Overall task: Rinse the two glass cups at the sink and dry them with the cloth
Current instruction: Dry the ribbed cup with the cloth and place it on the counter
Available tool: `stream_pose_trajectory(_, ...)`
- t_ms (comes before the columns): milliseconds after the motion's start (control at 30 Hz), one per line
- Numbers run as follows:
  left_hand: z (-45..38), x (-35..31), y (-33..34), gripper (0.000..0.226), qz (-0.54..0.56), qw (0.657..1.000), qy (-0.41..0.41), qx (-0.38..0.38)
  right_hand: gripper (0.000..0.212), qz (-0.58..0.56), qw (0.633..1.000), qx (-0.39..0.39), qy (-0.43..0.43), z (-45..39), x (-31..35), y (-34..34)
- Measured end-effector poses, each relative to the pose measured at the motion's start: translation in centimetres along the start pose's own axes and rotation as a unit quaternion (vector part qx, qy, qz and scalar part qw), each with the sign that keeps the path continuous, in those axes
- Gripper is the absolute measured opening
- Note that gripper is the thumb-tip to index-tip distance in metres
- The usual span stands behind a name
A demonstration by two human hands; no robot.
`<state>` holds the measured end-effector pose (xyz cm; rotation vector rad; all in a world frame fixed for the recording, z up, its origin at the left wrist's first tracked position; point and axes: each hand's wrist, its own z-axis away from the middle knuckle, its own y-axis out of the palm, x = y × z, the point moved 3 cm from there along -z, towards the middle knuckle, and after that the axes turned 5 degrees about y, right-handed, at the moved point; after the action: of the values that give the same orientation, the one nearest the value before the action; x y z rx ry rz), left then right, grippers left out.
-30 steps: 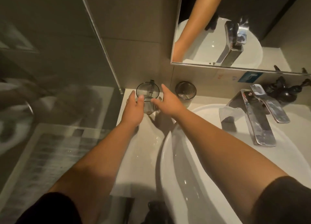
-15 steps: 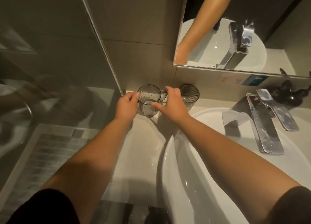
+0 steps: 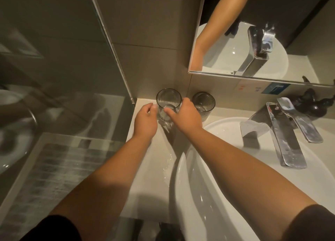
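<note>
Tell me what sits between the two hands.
The smooth glass cup stands on the counter between the left hand and right hand, per the head view.

Large beige wall tiles [image 3: 148, 32] fill the 12 o'clock area, dimly and warmly lit. At 1 o'clock a metal-framed mirror [image 3: 272, 10] hangs on the wall. A glass partition [image 3: 54, 59] with a metal edge runs from 11 o'clock down to the pale worktop [image 3: 145, 171] at centre. Through the glass, at 8 o'clock, lies a tiled floor [image 3: 54, 177] with a pale border. A blue sticker [image 3: 275, 88] sits below the mirror at 2 o'clock.
</note>
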<state>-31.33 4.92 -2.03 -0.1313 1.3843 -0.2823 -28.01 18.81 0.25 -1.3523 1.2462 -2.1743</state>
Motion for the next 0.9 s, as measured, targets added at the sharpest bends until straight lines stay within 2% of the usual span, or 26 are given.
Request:
stream_pose_trajectory(233, -0.4, 0.4, 0.3, 0.024, -0.001, 1.000, 0.000, 0.009, 0.056, -0.119, 0.991, 0.034, 0.052, 0.4, -0.9, 1.4)
stream_pose_trajectory(367, -1.0, 0.1, 0.3, 0.044, -0.013, 1.000, -0.012, 0.012, 0.059, -0.140, 0.987, 0.035, 0.072, 0.0, -1.2, 1.6)
stream_pose_trajectory(500, -1.1, -0.7, 0.5, 0.026, -0.026, 0.999, 0.024, 0.040, 0.063, -0.131, 0.989, 0.045, 0.051, -0.2, -1.1, 0.9)
stream_pose_trajectory(767, -2.0, -0.6, 0.7, 0.031, -0.071, 0.995, 0.040, 0.060, 0.061, -0.140, 0.988, 0.038, 0.045, 0.2, -1.2, 0.5)
stream_pose_trajectory(900, -2.1, -0.8, 0.9, 0.029, -0.073, 0.994, 0.041, 0.069, 0.072, -0.149, 0.988, 0.030, 0.041, 0.2, -1.2, 0.5)
